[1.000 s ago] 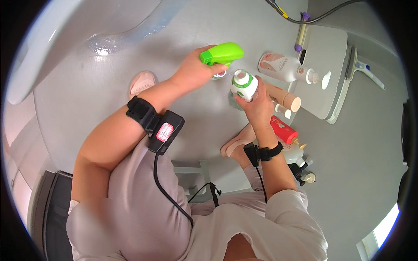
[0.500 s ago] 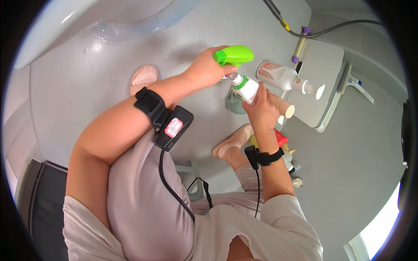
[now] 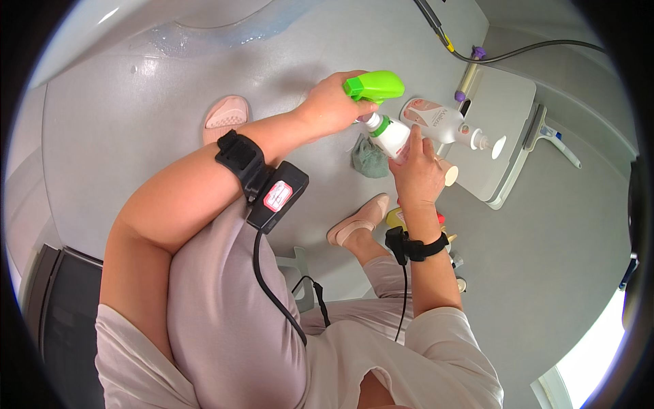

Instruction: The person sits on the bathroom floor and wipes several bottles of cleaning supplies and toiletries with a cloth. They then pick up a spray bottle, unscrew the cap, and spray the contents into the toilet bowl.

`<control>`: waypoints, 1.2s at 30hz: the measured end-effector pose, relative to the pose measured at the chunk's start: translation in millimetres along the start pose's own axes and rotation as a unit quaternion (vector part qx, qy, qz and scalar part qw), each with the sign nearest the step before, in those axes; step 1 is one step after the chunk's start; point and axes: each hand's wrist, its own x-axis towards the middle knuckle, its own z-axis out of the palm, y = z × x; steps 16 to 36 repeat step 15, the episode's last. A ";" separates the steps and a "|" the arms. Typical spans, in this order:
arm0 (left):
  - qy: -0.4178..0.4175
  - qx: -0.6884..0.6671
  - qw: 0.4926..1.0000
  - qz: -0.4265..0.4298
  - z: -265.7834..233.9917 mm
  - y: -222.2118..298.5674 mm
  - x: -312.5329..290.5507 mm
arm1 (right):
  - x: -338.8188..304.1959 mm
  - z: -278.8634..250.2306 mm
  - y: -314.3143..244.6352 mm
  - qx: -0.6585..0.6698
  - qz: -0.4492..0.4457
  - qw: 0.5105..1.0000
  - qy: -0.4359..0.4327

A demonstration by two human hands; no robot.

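My left hand (image 3: 334, 102) is closed around a bright green trigger spray head (image 3: 375, 85). Just below it, a white plastic bottle (image 3: 394, 138) with a green band at its neck leans up to the left, and my right hand (image 3: 417, 174) grips its body. The bottle's white neck reaches close under the spray head and my left fingertips; whether the two touch I cannot tell. Behind my right hand lies a large white pump bottle (image 3: 429, 114) on its side. A grey-green cloth or bag (image 3: 370, 157) rests on the floor beside the held bottle.
A pale flat box-like lid (image 3: 501, 123) lies at the right, with a squeegee (image 3: 545, 136) against its edge. A purple-ended tube (image 3: 469, 75) and black cable (image 3: 528, 46) are beyond. Wet floor (image 3: 225, 37) shows far left. More bottles stand behind my right wrist, near a stool (image 3: 293, 262).
The spray head in my left hand has shifted slightly right. The white bottle and my right hand have also moved a little right, and the bottle's mouth is now partly hidden.
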 end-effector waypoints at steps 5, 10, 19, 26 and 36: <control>-0.003 -0.009 1.000 -0.020 0.6 -3.9 2.5 | -0.1 0.5 0.0 -0.015 0.001 1.000 0.016; -0.002 -0.013 1.000 -0.016 0.4 -6.1 2.7 | -0.1 1.3 4.0 -0.024 -0.025 0.999 0.041; -0.014 -0.027 0.999 -0.019 0.4 -5.7 3.1 | 0.7 -0.6 5.1 -0.027 -0.028 0.999 0.030; -0.014 -0.027 0.999 -0.019 0.4 -5.7 3.1 | 0.7 -0.6 5.1 -0.027 -0.028 0.999 0.030; -0.014 -0.027 0.999 -0.019 0.4 -5.7 3.1 | 0.7 -0.6 5.1 -0.027 -0.028 0.999 0.030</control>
